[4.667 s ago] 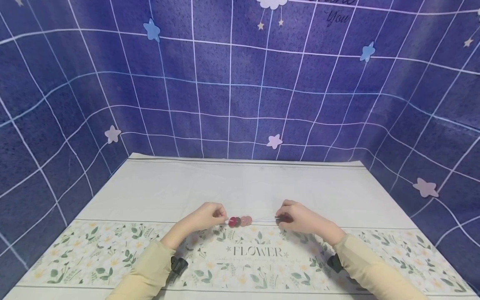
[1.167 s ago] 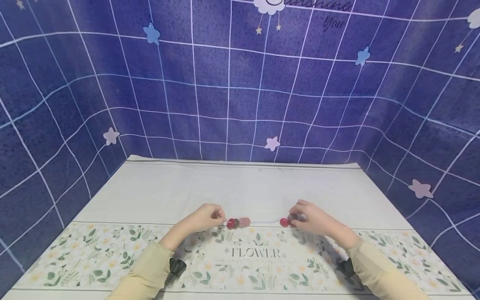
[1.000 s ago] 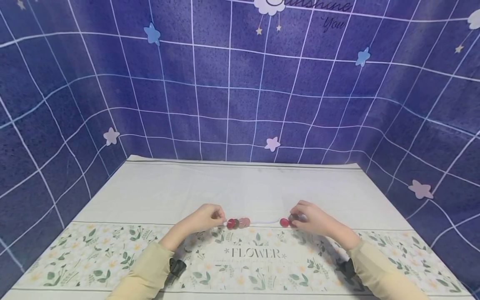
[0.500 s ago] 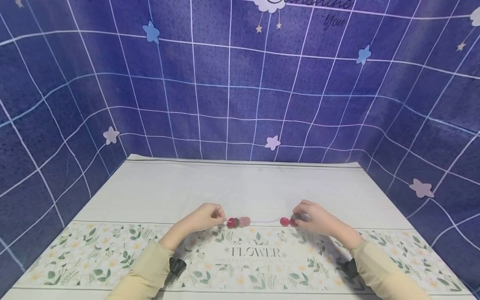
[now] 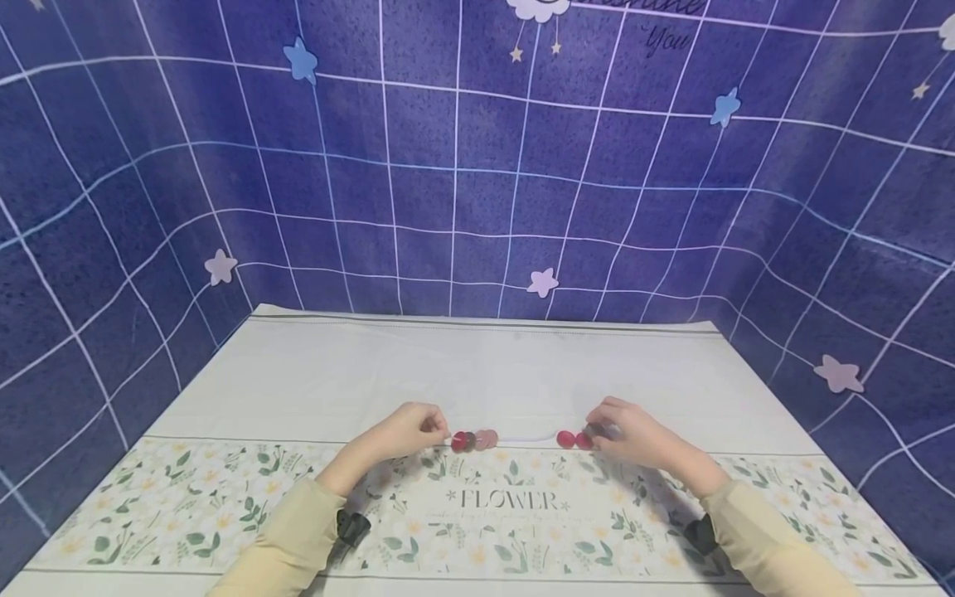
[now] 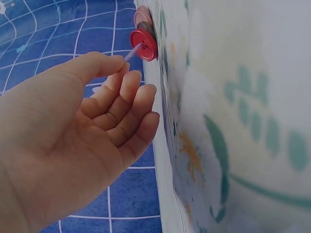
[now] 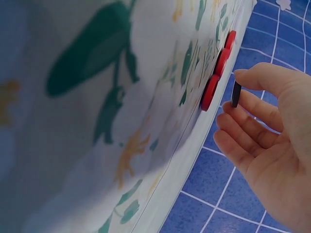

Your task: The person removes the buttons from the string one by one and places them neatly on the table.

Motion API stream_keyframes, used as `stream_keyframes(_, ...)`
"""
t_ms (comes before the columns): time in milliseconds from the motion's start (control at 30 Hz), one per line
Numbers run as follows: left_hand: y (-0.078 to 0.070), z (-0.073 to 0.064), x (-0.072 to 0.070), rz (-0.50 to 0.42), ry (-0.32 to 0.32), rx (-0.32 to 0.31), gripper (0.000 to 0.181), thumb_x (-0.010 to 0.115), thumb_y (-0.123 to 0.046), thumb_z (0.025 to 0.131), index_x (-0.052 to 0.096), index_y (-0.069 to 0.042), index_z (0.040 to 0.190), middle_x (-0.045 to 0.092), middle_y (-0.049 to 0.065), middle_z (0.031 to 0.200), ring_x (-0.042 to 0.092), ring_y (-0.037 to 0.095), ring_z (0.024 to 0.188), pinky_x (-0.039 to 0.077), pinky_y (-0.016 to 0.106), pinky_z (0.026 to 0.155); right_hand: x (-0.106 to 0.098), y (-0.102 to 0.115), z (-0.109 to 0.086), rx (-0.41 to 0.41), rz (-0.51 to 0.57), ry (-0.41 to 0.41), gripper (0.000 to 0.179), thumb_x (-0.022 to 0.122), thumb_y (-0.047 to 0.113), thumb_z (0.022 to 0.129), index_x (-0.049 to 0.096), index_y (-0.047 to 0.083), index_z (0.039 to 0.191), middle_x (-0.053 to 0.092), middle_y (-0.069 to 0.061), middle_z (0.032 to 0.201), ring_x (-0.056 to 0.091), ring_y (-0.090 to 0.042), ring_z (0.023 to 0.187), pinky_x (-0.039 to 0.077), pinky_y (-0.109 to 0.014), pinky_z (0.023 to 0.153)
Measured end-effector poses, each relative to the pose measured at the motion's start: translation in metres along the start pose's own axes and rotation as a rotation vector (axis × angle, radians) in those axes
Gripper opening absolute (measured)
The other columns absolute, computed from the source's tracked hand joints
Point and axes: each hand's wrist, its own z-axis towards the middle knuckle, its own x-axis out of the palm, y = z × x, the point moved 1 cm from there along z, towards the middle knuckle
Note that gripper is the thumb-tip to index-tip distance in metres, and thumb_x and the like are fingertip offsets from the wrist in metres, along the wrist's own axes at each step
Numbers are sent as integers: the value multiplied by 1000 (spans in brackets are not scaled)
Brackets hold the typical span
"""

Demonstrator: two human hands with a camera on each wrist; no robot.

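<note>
Black button (image 7: 236,94) in right hand (image 7: 279,138); tablecloth (image 5: 477,365) reads "FLOWER"

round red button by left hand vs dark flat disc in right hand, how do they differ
In the wrist views, the round red button shows its holes, the dark flat disc mostly edge. The right hand pinches the disc; a pale cord joins button and left hand. Both look thin.
</note>
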Motion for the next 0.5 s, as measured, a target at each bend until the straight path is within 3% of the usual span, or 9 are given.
stream_keyframes(200,0,0,0,8,-1,5,4,60,-14,85,62,-11,85,61,-5,77,56,8,74,48,30,75,0,-2,-2,-14,-12,-23,24,69,5,76,64,1,99,64,-5,93,63,-22,86,53,-38,80)
stream_keyframes(500,1,0,1,7,1,0,4,60,-14,86,62,-11,85,61,-6,77,55,9,74,48,30,75,-1,-6,-5,16,-13,6,25,69,6,76,64,0,100,64,-6,94,64,-23,88,53,-38,81)
